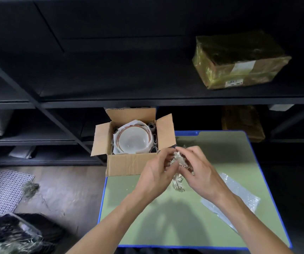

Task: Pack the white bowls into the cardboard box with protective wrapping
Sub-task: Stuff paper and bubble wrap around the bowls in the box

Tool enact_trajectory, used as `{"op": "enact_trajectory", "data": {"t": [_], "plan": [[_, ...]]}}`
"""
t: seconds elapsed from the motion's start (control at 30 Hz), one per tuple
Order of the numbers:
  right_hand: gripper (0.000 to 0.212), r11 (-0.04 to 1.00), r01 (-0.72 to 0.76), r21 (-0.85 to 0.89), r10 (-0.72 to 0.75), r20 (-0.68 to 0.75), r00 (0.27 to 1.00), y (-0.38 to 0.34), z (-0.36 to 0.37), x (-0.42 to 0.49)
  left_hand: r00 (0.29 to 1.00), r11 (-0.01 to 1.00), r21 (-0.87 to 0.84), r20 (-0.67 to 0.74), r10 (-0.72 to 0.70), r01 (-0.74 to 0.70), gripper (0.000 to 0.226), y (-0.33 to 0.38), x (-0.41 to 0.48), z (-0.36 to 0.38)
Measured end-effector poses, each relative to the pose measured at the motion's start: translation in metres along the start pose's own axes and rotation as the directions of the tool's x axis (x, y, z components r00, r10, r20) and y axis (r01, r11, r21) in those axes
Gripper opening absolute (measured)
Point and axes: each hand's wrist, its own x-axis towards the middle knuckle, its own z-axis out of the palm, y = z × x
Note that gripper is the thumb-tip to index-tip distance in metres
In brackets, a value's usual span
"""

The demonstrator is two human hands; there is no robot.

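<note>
Far-left corner of green worktop (184,226): cardboard box (127,165), flaps open, white bowls (131,142) nested inside w/ paper wrap. Just right of box: left grip (156,174) and right grip (200,170), both pinching one wad of shredded paper (179,160). Bubble wrap (239,196) flat nr right edge. Free room front-ctr. Dark shelving behind. Items along box's right inner wall unclear.

Box mouth (129,156): stood open to my reach, white bowl (131,141) filling its middle.
Flaps (165,132): rose left, right and behind.
</note>
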Motion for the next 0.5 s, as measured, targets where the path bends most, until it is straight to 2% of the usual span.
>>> {"op": "enact_trajectory", "data": {"t": [0.1, 0.23, 0.3, 0.4, 0.5], "plan": [[0.049, 0.999, 0.001, 0.042, 0.001, -0.049, 0.999, -0.016, 0.006, 0.017, 0.999, 0.995, -0.098, -0.038, -0.021, 0.017, 0.025, 0.001, 0.006, -0.019], [0.043, 0.999, 0.007, -0.040, -0.009, -0.039, 0.999, -0.036, 0.014, 0.035, 0.997, 0.993, -0.112, -0.056, -0.044, 0.037, 0.032, -0.006, 0.014, -0.042], [0.041, 0.997, 0.010, -0.073, -0.012, -0.038, 0.999, -0.043, 0.017, 0.044, 0.998, 0.997, -0.063, -0.038, -0.043, 0.040, 0.029, -0.010, 0.019, -0.052], [0.041, 0.992, 0.018, -0.125, -0.024, -0.052, 0.998, -0.051, 0.021, 0.059, 0.999, 0.994, 0.100, -0.011, -0.034, 0.035, 0.022, -0.017, 0.030, -0.066], [0.039, 0.985, -0.056, -0.164, 0.046, -0.063, 0.997, -0.055, 0.021, 0.078, 1.000, 0.977, 0.213, 0.019, 0.020, -0.024, 0.026, -0.024, 0.048, -0.077]]}}
